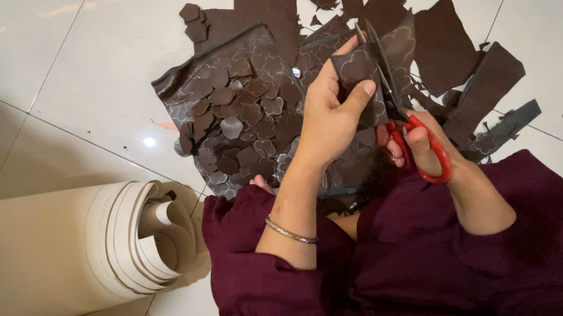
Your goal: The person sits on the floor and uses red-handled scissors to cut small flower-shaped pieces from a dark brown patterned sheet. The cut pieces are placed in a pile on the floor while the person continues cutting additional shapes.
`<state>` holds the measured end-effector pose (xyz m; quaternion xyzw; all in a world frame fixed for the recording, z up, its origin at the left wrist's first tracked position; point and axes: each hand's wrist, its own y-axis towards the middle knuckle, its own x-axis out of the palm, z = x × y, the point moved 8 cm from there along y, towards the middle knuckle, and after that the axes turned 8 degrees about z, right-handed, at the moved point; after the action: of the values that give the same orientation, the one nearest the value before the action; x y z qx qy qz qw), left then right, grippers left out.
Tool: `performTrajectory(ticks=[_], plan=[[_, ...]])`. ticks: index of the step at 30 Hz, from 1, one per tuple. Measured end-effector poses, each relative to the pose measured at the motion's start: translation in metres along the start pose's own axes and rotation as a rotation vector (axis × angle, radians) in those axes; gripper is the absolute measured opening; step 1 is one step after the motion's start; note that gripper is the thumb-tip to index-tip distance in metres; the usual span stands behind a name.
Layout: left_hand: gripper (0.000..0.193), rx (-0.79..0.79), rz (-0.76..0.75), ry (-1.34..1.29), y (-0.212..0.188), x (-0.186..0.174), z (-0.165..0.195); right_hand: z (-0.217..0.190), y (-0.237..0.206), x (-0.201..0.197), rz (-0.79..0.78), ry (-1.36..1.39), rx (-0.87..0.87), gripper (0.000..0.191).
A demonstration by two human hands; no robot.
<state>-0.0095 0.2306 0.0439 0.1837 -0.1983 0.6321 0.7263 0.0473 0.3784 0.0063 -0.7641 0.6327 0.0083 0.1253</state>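
Note:
My left hand (330, 120) pinches a small dark brown fabric piece (356, 72) with a pale flower outline drawn on it. My right hand (424, 142) grips red-handled scissors (405, 123), whose open blades point upward and bite into the right edge of that piece. Beneath both hands lies a large brown fabric sheet (214, 63) marked with flower outlines. On it sits a pile of cut flower shapes (239, 124), just left of my left hand. A thin bracelet circles my left wrist.
Brown fabric offcuts (470, 80) and small scraps are scattered on the white tiled floor (74, 76) to the right and above. A thick beige material roll (60, 257) lies at the left. My maroon clothing (406, 264) fills the lower frame.

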Motion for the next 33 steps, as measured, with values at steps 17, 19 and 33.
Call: performTrajectory(ticks=[17,19,33], plan=[[0.056,-0.076,0.068,0.047,0.003,-0.009,-0.004,-0.006,0.002,0.003,-0.098,0.065,-0.026,0.094],[0.058,-0.026,0.039,0.151,0.002,-0.008,-0.002,-0.006,0.003,0.003,-0.119,0.072,-0.039,0.094],[0.049,-0.114,0.096,0.116,0.001,-0.010,-0.019,0.015,0.011,-0.023,0.073,0.079,-0.075,0.071]])
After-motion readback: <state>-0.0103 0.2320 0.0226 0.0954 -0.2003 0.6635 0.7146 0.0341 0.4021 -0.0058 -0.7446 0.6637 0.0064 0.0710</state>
